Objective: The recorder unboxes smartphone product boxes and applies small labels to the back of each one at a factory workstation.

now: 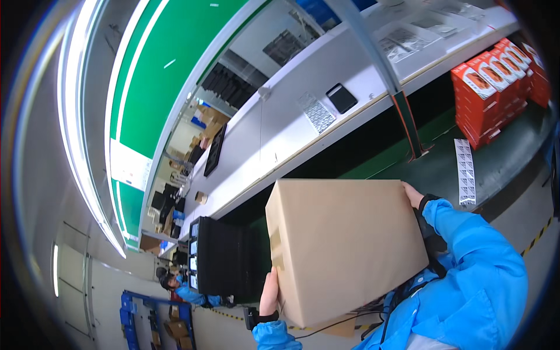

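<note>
One co-worker [186,293] in blue stands well left of the cardboard box [350,245]. Against the box's left side, near its tape, the left hand [269,294] presses with one digit upright; I can't tell how its other fingers lie. The right hand [413,195] clasps the box's far right corner, fingers partly hidden. Right of the box are a label sheet [465,172], then red cartons [487,96]. The box looks closed and taken up; setting it down seems left.

Matt cardboard box [350,245] – smooth-faced, blue cloth sleeves [478,251] – softly creased, smooth metal post [368,44]
</note>
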The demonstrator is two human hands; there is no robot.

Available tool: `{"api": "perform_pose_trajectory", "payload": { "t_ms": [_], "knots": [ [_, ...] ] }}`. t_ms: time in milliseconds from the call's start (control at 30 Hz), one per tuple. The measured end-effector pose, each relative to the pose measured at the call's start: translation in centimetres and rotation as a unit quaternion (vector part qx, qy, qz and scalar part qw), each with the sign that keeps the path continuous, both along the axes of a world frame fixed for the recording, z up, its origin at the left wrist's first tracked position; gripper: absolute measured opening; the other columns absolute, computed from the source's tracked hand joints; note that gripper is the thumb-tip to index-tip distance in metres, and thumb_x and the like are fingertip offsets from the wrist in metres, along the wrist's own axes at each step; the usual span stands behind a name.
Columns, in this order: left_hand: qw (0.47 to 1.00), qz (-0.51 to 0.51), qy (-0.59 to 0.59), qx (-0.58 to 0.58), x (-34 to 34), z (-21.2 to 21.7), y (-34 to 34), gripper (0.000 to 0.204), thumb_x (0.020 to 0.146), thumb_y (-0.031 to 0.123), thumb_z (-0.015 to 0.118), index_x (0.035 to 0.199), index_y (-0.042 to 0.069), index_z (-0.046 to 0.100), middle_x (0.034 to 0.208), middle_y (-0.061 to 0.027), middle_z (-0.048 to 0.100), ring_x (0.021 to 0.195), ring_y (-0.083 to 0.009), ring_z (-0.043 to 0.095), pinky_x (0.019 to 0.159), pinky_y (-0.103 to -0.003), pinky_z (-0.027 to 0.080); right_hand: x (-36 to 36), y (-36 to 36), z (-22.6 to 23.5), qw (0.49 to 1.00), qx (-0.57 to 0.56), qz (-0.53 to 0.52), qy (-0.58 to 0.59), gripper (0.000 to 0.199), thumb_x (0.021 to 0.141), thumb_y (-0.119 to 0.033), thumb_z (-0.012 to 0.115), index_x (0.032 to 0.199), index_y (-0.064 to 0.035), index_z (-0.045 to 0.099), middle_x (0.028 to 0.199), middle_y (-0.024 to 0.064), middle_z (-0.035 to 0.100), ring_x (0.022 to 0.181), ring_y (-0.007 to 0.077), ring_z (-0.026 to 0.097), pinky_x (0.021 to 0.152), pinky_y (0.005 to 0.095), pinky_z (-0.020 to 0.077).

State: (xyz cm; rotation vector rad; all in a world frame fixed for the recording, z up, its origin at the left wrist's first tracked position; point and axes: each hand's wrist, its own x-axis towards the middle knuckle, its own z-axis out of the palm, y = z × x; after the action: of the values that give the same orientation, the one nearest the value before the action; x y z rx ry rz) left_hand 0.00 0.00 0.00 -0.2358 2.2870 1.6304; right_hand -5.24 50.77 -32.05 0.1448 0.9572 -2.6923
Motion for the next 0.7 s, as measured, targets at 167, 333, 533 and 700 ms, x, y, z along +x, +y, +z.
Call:
{"api": "perform_pose_trajectory", "payload": {
  "t_ms": [167, 333, 533, 700],
  "knots": [
    [0.997, -0.014, 0.055, -0.053, 0.5, 2.0, 8.1, 0.037, 0.097, 0.032, 0.042, 0.108, -0.003, 0.047, 0.101, -0.0113, 0.051, 0.097, -0.0171, 0.046, 0.089, -0.029, 0.037, 3.9, -4.7, 7.8, 0.798, 0.601, -0.048, -0.009, 0.069, 0.093, -0.047, 0.033, 0.143, -0.0033, 0.016, 0.148, 0.0203, 0.016, 0.139, 0.0329, 0.009, 0.111, 0.0419, 0.0130],
    [0.959, -0.110, 0.196, -0.173, 2.2, 4.9, 16.4, 0.042, 0.088, 0.017, 0.056, 0.118, -0.006, 0.039, 0.109, -0.0169, 0.041, 0.105, -0.0269, 0.042, 0.094, -0.035, 0.033, 6.6, -3.2, 7.3, 0.842, 0.527, -0.119, 0.016, 0.060, 0.096, -0.039, 0.029, 0.143, -0.0026, 0.018, 0.148, 0.0193, 0.018, 0.139, 0.0296, 0.011, 0.111, 0.0381, 0.0123],
    [0.910, -0.192, 0.281, -0.237, -1.6, 8.0, 22.9, 0.042, 0.084, 0.016, 0.059, 0.113, -0.009, 0.042, 0.100, -0.0183, 0.042, 0.096, -0.0300, 0.044, 0.088, -0.036, 0.037, 1.4, -5.9, -0.3, 0.946, 0.280, -0.163, 0.023, 0.056, 0.099, -0.037, 0.025, 0.140, 0.0008, 0.022, 0.145, 0.0155, 0.025, 0.134, 0.0262, 0.022, 0.110, 0.0324, 0.0179],
    [0.899, -0.154, 0.315, -0.263, -7.4, 7.3, 18.9, 0.038, 0.085, 0.018, 0.059, 0.110, -0.008, 0.048, 0.094, -0.0174, 0.045, 0.086, -0.0291, 0.048, 0.079, -0.035, 0.042, -2.6, -7.1, 2.2, 0.915, 0.398, -0.064, 0.014, 0.065, 0.098, -0.046, 0.019, 0.144, -0.0018, 0.007, 0.151, 0.0169, 0.006, 0.140, 0.0245, 0.001, 0.113, 0.0312, 0.0031]
  ]
}}
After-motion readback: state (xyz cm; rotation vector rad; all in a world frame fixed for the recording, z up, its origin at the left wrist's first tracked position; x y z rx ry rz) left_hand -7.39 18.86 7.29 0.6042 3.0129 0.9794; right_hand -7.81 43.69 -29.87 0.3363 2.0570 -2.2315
